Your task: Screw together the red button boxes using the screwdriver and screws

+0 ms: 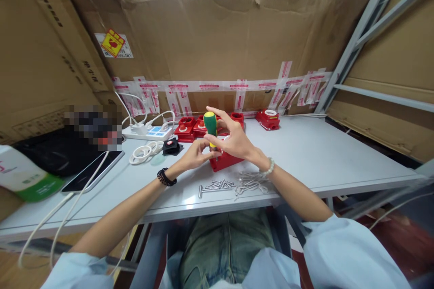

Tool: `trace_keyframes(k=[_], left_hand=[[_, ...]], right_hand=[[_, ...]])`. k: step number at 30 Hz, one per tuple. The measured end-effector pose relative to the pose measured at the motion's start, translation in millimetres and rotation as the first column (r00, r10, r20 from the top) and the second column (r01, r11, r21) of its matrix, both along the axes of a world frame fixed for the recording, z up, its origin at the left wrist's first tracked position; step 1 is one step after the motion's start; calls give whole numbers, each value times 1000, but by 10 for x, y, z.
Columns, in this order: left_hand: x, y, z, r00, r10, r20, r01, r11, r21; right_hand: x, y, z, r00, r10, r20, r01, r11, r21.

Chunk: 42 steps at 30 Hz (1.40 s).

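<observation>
screwdriver (210, 123) upright over a red unit (226, 161) on the desk (305, 153), green/yellow handle up. right hand (236, 138): grip closed round the handle, thumb in front, index finger raised. left hand (194, 155): grip at the driver's lower end, thumb and fingers near each other; can't tell if clamped, tips partly hidden.

labels: yellow/red sticker (113, 43) with broken-glass symbol on the back carton (217, 40), over a white label whose inverted print seems to start "lm27", rest unclear. left carton (37, 45) has dark printed characters, too blurred to read. white tape (208, 86) with pink-red print, too small. white/green pack (27, 174): partial red lettering, not legible.

loose screws (220, 185) near the desk's front edge, just below the red unit.
</observation>
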<state>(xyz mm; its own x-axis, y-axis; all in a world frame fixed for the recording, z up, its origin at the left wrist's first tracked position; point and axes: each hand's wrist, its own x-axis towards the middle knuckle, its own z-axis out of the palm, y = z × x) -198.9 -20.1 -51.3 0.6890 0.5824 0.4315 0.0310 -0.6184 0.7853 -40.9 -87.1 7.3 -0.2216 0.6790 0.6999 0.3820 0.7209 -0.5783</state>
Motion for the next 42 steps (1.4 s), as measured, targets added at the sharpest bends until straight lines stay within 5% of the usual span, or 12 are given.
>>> trace_keyframes(k=[17, 28, 42], left_hand=[[-26, -41, 125, 999, -39, -25, 40, 999, 37], [56, 91, 0, 997, -40, 59, 44, 996, -72], [12, -8, 33, 998, -39, 53, 37, 999, 32]], right_hand=[[25, -7, 11, 1000, 13, -26, -14, 999, -41], [4, -3, 26, 997, -41, -63, 37, 997, -66], [-18, -38, 35, 996, -49, -69, 43, 996, -81]])
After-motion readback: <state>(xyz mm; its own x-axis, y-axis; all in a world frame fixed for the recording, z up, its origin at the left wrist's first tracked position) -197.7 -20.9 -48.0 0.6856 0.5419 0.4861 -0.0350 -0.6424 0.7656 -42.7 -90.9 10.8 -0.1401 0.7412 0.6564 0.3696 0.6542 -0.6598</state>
